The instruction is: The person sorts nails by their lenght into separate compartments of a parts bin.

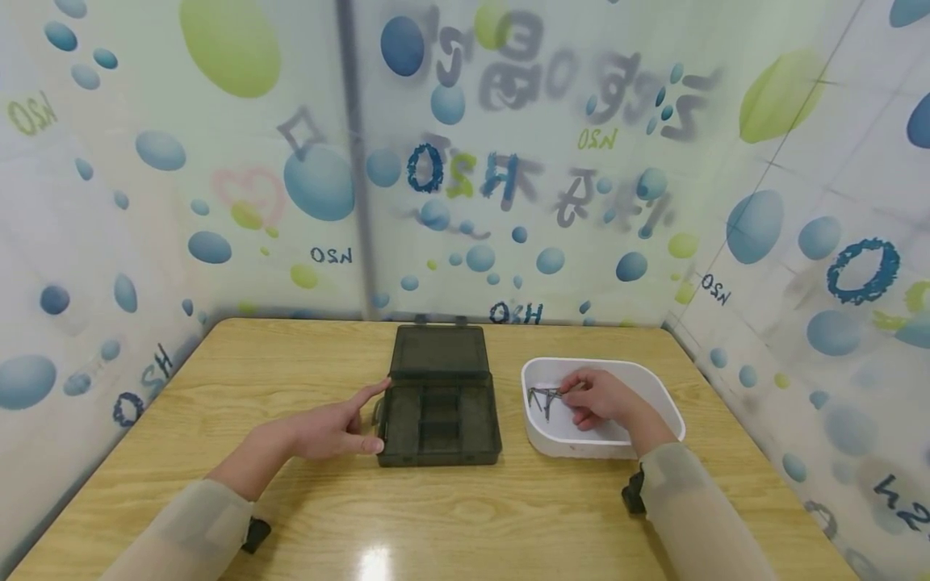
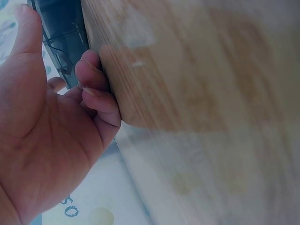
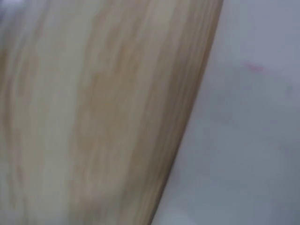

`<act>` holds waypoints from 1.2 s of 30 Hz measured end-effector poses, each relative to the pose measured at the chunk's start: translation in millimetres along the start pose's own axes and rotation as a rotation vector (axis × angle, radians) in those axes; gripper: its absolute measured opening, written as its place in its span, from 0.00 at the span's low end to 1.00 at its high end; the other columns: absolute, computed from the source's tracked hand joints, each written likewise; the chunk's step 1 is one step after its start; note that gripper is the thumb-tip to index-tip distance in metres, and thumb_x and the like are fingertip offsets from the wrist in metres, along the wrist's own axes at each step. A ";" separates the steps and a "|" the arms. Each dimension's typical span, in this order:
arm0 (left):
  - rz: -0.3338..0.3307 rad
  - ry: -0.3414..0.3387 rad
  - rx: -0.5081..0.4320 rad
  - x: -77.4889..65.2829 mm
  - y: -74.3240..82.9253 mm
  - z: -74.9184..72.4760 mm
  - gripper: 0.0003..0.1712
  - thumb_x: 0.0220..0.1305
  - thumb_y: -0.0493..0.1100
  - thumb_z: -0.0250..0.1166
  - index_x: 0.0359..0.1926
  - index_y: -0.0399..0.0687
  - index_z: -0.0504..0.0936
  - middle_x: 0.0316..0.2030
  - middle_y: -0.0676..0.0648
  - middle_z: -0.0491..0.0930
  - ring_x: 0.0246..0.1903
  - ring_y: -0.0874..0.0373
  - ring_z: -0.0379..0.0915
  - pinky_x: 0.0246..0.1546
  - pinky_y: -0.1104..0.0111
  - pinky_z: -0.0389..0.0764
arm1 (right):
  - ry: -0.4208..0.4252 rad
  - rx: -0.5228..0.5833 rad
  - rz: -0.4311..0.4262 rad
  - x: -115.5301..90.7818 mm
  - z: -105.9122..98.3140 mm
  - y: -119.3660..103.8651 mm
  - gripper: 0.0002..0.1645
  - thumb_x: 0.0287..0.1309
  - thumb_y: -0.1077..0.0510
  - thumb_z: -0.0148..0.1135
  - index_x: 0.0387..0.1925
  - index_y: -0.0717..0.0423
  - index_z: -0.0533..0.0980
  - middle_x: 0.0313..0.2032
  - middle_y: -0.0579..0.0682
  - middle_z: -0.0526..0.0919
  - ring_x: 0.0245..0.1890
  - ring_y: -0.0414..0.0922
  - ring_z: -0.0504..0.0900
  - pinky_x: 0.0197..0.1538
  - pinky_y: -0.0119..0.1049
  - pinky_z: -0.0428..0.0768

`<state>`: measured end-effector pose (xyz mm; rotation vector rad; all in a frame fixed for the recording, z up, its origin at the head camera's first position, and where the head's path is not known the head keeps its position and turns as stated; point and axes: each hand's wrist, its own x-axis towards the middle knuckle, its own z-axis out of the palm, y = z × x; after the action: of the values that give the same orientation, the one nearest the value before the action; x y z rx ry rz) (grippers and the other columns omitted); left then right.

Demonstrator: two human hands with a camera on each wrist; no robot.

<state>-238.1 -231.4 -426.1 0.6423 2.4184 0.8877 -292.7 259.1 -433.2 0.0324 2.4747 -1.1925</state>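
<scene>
A dark, see-through plastic case point(image 1: 459, 420) with divided compartments lies on the table, its lid point(image 1: 440, 349) folded back. My left hand point(image 1: 323, 432) spans the case's left side, thumb at the front corner and extended index finger near the hinge. In the left wrist view that hand point(image 2: 51, 117) shows its palm, the other fingers bent loosely near the table. My right hand point(image 1: 599, 395) reaches into a white bin point(image 1: 539, 440), fingers bent, fingertips right at several thin screw-like metal pieces point(image 1: 541, 397). I cannot tell whether it pinches one.
The wooden table point(image 1: 450, 516) carries the case at its middle and the bin to the right. Patterned curtains point(image 1: 465, 242) hang behind and along both sides. The right wrist view shows a blurred table surface point(image 3: 103, 117) beside the bin's pale wall point(image 3: 234, 140).
</scene>
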 end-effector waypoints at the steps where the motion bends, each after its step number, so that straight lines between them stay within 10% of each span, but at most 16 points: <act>1: -0.001 0.000 0.001 -0.1 0.1 -0.1 0.61 0.78 0.60 0.69 0.91 0.56 0.37 0.28 0.50 0.73 0.27 0.58 0.65 0.32 0.65 0.67 | -0.003 -0.001 0.000 0.0 0.1 -0.6 0.13 0.78 0.60 0.65 0.59 0.60 0.79 0.35 0.54 0.83 0.28 0.44 0.84 0.35 0.36 0.87; 17: -0.021 -0.003 -0.008 0.5 -0.7 0.7 0.62 0.77 0.62 0.70 0.91 0.58 0.37 0.29 0.49 0.74 0.28 0.57 0.65 0.32 0.65 0.68 | -0.012 -0.053 -0.028 1.8 -0.9 0.1 0.09 0.78 0.58 0.67 0.53 0.57 0.80 0.31 0.52 0.81 0.26 0.44 0.82 0.34 0.36 0.86; 36: -0.026 0.001 -0.004 0.4 0.1 0.0 0.61 0.77 0.60 0.70 0.91 0.60 0.37 0.29 0.49 0.74 0.29 0.57 0.66 0.33 0.65 0.68 | 0.078 -0.031 -0.160 -7.1 -7.9 -13.7 0.19 0.82 0.51 0.63 0.64 0.56 0.83 0.52 0.59 0.84 0.37 0.48 0.82 0.42 0.37 0.83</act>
<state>-238.4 -231.0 -426.1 0.6077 2.4202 0.8819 -291.4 257.3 -416.1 -0.1325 2.6050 -1.2380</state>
